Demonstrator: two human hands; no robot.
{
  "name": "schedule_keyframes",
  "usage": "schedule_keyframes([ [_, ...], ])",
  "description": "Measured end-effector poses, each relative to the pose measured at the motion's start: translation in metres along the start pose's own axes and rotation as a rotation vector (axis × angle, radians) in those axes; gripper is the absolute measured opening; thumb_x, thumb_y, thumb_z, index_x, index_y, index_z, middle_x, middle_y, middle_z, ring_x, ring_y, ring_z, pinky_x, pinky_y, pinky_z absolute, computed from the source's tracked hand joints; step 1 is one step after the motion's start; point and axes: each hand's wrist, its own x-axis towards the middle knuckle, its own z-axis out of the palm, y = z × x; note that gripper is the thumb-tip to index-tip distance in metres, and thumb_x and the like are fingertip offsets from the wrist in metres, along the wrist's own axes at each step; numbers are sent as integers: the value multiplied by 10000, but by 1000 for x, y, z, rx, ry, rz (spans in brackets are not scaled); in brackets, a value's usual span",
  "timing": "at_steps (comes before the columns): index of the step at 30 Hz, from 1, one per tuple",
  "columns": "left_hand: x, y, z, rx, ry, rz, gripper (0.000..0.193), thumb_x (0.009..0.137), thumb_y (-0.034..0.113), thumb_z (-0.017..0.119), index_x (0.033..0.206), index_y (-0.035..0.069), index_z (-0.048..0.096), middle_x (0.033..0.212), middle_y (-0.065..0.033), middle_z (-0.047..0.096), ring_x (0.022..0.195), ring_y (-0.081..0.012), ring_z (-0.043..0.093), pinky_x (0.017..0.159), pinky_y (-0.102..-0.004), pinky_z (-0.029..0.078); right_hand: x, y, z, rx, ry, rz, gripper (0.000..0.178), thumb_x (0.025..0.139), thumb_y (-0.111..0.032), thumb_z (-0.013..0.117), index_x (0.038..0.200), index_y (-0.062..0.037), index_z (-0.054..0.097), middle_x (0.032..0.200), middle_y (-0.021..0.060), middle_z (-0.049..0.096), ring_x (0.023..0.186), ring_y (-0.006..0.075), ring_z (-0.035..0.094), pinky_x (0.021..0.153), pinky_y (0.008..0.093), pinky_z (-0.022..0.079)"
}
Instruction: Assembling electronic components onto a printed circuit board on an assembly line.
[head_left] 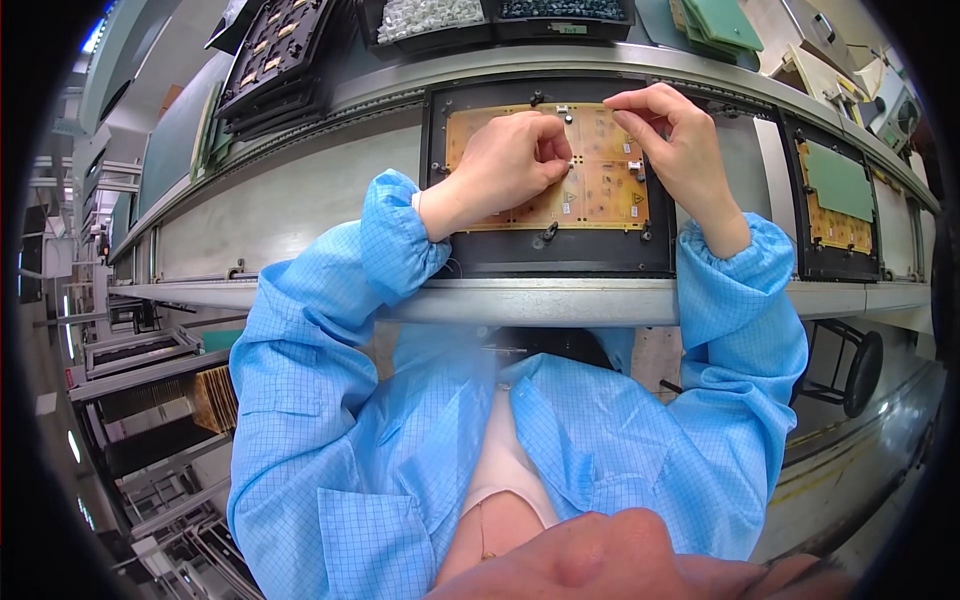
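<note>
A yellow-brown circuit board panel (530, 212) lies in a black carrier frame (560, 258) in front of me. Over its middle, my left hand (512, 162) is closed, thumb and fingertips pinched low at the board; whatever they hold is too small to name. My right hand (680, 140) hovers above the panel's far right corner, with thumb and forefinger brought close together. Anything between those two fingertips cannot be made out. One small white part (562, 109) sits near the board's far edge, and another white part (634, 167) is at its right side.
The carrier rests on a metal conveyor rail (560, 298). Beyond it stand a black bin of white parts (425, 18) and a bin of dark parts (560, 8). Stacked black trays (275, 60) are at far left. Rightward, a second carrier (840, 255) bears a green sheet (838, 182).
</note>
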Motion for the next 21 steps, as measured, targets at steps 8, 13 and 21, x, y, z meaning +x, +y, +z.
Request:
schedule_keyframes([
  [8, -1, 1, -6, 181, -1, 227, 106, 802, 155, 695, 872, 77, 691, 842, -101, 681, 802, -301, 677, 690, -408, 542, 0, -1, 5, -4, -10, -22, 134, 930, -49, 650, 1037, -15, 724, 928, 39, 658, 818, 110, 635, 716, 243, 510],
  [13, -3, 0, 1, 418, 26, 289, 103, 823, 153, 663, 880, 68, 668, 878, -111, 670, 851, -314, 687, 732, -423, 561, 1, -8, 4, -9, -29, -49, 122, 925, -35, 649, 1022, -7, 719, 919, 42, 650, 805, 103, 626, 701, 237, 500],
  [21, 38, -27, -50, 775, 463, 213, 42, 839, 167, 654, 847, 131, 674, 884, -77, 663, 797, -317, 676, 679, -419, 554, -28, -8, -13, 126, -53, 116, 134, 937, -36, 654, 1045, 25, 702, 948, 37, 687, 822, 81, 633, 725, 223, 507],
])
